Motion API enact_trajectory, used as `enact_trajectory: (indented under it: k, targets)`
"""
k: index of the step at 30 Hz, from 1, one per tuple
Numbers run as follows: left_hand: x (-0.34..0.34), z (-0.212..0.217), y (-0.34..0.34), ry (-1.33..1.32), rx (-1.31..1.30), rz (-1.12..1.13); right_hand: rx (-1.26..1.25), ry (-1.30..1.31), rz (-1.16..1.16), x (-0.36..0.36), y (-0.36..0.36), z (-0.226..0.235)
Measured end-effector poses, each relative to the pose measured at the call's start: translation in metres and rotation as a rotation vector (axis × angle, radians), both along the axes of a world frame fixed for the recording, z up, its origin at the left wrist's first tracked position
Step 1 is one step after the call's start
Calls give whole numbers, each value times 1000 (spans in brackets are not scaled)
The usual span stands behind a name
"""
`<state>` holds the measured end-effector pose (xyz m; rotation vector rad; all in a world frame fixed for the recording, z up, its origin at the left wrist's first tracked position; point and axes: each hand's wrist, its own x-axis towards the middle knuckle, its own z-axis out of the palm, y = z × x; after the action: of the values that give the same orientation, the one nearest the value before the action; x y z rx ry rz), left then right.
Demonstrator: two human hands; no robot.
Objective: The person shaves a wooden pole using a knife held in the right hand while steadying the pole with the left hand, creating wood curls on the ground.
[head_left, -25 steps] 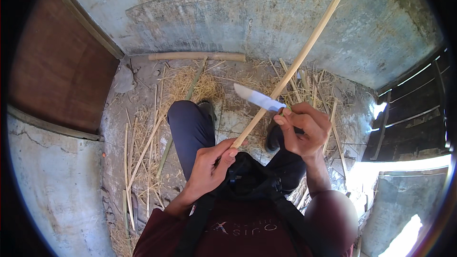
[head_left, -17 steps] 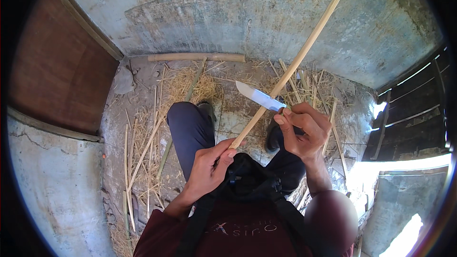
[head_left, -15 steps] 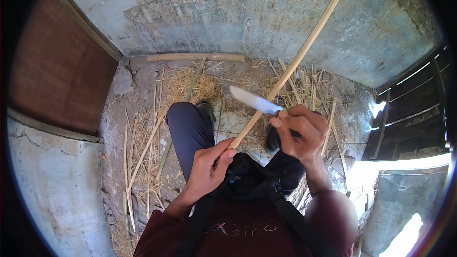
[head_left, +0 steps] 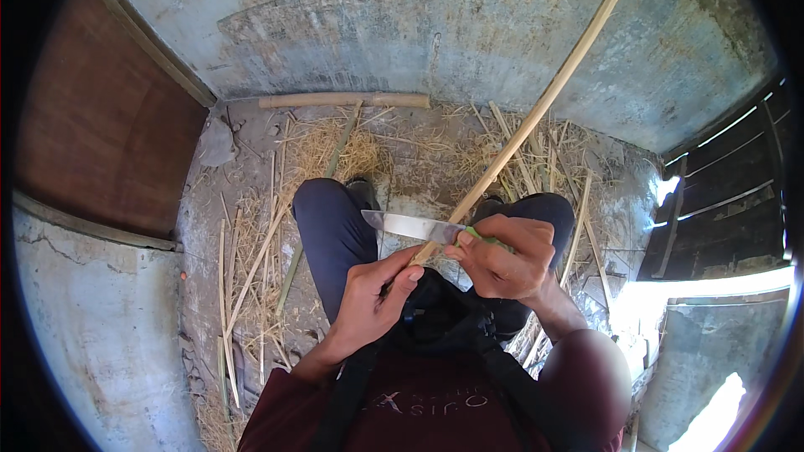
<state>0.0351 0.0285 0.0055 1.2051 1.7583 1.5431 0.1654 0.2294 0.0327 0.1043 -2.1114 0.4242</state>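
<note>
A long pale split-bamboo strip (head_left: 536, 113) slants up and away to the right, its near end gripped in my left hand (head_left: 368, 293). The fingers and thumb of that hand close around it just above my lap. My right hand (head_left: 511, 261) is wrapped round the green handle of a knife (head_left: 414, 226). The knife's blade lies across the strip a little beyond my left fingers, its tip pointing left. Whether the edge bites into the strip, I cannot tell.
A thick bamboo pole (head_left: 343, 101) lies along the foot of the stained wall (head_left: 352, 33). Straw-like shavings (head_left: 322, 151) and several thin strips (head_left: 260, 259) litter the floor on both sides of my legs. A brown door panel (head_left: 109, 109) stands left, dark slatted boards (head_left: 720, 192) right.
My right hand has brought the knife down and left, nearer my left hand. The far end of the strip has swung slightly right.
</note>
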Motion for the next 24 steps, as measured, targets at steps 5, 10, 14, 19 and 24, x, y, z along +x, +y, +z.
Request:
enact_trajectory:
  k: [5, 10, 14, 19, 24]
  targets:
    - [-3, 7, 0, 5, -46, 2, 23, 14, -32, -1, 2, 0]
    - [-2, 8, 1, 9, -36, 14, 31, 66, -35, -5, 6, -1]
    - [-3, 4, 0, 55, -39, 35, 64, 133, -151, -3, 19, 9]
    - [-4, -2, -2, 100, -13, 53, 9, 92, -140, -4, 26, 7]
    - [-6, -2, -3, 84, -20, 58, -10, 77, -170, -2, 33, 9]
